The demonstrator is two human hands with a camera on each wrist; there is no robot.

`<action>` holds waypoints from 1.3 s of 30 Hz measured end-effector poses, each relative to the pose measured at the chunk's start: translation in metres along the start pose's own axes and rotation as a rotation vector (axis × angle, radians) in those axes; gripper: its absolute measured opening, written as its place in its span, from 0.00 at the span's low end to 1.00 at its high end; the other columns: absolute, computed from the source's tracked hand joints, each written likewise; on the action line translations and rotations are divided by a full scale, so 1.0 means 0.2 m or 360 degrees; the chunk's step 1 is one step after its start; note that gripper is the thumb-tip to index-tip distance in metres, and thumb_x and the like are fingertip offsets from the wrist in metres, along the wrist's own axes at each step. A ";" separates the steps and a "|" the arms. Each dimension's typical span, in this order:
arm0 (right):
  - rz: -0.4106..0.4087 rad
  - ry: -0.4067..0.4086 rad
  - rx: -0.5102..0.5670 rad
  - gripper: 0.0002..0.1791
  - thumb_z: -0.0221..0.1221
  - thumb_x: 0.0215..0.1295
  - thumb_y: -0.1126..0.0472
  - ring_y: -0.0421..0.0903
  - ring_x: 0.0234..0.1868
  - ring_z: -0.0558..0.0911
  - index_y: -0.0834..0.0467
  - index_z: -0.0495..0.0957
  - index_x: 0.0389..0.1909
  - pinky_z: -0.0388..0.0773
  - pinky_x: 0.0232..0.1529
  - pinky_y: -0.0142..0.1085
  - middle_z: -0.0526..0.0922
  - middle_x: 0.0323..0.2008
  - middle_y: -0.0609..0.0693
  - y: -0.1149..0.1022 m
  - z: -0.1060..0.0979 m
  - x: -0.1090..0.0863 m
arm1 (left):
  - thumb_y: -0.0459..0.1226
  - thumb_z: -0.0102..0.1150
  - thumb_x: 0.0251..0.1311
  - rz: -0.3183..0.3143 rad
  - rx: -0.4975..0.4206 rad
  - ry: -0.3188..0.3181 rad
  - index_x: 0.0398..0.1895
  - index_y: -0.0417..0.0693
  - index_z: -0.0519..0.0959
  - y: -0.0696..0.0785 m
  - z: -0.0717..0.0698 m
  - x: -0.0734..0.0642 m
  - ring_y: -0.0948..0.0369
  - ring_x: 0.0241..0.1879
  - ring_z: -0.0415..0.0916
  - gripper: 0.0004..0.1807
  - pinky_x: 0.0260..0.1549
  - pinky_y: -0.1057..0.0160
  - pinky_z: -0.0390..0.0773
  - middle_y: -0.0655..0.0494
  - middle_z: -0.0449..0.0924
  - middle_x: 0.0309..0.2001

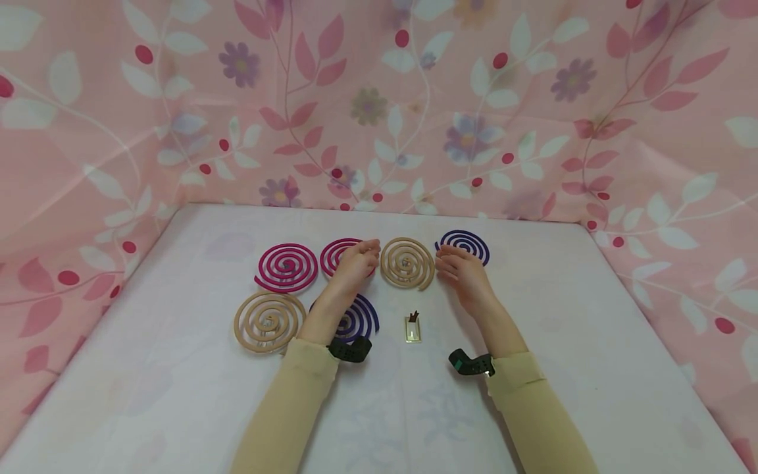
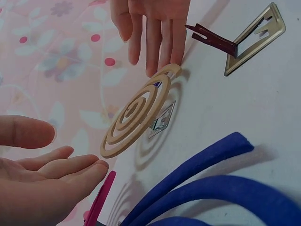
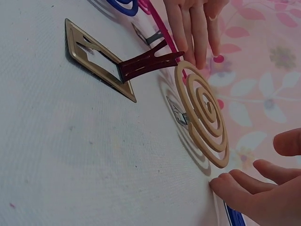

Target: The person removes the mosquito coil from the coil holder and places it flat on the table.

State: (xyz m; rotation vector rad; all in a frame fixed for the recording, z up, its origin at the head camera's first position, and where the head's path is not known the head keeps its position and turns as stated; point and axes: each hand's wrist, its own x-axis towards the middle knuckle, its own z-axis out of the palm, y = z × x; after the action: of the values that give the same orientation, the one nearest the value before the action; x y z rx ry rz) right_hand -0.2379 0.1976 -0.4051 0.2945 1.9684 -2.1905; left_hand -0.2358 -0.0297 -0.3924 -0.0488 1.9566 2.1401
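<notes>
A tan mosquito coil (image 1: 406,263) sits raised on a small metal stand (image 3: 178,113) between my two hands. My left hand (image 1: 354,266) is at its left edge, fingers extended, above a pink coil (image 1: 329,253) that it partly covers. On the other side my right hand (image 1: 464,273) has its fingers extended too, in front of a blue coil (image 1: 474,240). Both sets of fingertips are close to the tan coil's rim; whether they touch it I cannot tell. Nearer to me lies a rectangular metal stand (image 2: 256,37) with a dark red-brown forked prong (image 3: 148,63) sticking up.
To the left are another pink coil (image 1: 287,266), a second tan coil (image 1: 269,322) and a second blue coil (image 1: 367,319), partly behind my left forearm. A white cloth (image 1: 592,329) covers the table. Pink floral fabric (image 1: 379,118) hangs behind and at both sides.
</notes>
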 end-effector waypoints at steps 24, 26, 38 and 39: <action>0.0034 -0.0121 -0.0063 0.27 0.44 0.77 0.65 0.56 0.64 0.75 0.69 0.57 0.74 0.70 0.69 0.46 0.65 0.69 0.67 0.00 -0.03 -0.01 | 0.25 0.42 0.59 -0.0019 -0.0001 -0.0016 0.71 0.32 0.63 -0.01 0.00 0.01 0.54 0.63 0.64 0.32 0.63 0.53 0.66 0.37 0.65 0.71; 0.0020 -0.0113 -0.0060 0.27 0.43 0.77 0.65 0.56 0.65 0.75 0.69 0.57 0.73 0.70 0.69 0.46 0.65 0.69 0.67 -0.01 -0.03 -0.02 | 0.25 0.43 0.60 -0.0017 -0.0009 -0.0008 0.71 0.32 0.63 -0.01 0.00 0.01 0.54 0.64 0.64 0.32 0.63 0.54 0.67 0.37 0.66 0.71; -0.0043 -0.0093 -0.0048 0.25 0.44 0.78 0.63 0.48 0.59 0.79 0.68 0.61 0.72 0.72 0.68 0.40 0.68 0.69 0.65 -0.03 -0.03 -0.03 | 0.28 0.42 0.67 -0.0014 -0.0088 0.0021 0.70 0.34 0.66 0.02 0.01 -0.02 0.53 0.71 0.63 0.27 0.70 0.55 0.65 0.37 0.67 0.70; -0.0048 -0.0094 -0.0045 0.25 0.44 0.78 0.64 0.47 0.58 0.79 0.68 0.61 0.72 0.72 0.68 0.40 0.68 0.69 0.65 -0.04 -0.03 -0.03 | 0.28 0.42 0.67 -0.0010 -0.0096 0.0024 0.70 0.34 0.66 0.02 0.01 -0.02 0.52 0.72 0.64 0.27 0.71 0.54 0.64 0.37 0.67 0.70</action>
State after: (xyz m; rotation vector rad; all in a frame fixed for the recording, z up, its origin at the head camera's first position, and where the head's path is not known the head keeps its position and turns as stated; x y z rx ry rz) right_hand -0.2334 0.2040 -0.3972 0.1946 1.9828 -2.1619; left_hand -0.2324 -0.0290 -0.3879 -0.0821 1.8971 2.2006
